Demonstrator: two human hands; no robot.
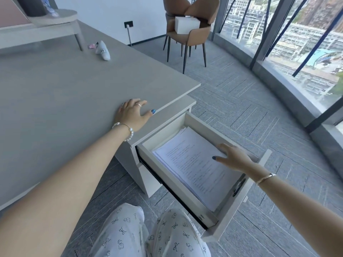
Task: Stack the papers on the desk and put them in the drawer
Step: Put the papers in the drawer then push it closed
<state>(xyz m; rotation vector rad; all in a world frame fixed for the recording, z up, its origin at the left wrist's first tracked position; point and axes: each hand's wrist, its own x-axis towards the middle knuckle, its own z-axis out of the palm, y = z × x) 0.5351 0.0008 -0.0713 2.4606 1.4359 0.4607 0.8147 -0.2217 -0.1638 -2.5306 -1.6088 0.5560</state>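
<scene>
one stack of papers [194,164] lies flat inside the open drawer [239,199], the right hand [233,157] spread open on its far edge. the left hand [132,113] rests open, palm down, on the desk [65,89] near its corner. thin and floppy, the sheets would likely slide apart; best gripped by the edges.
</scene>
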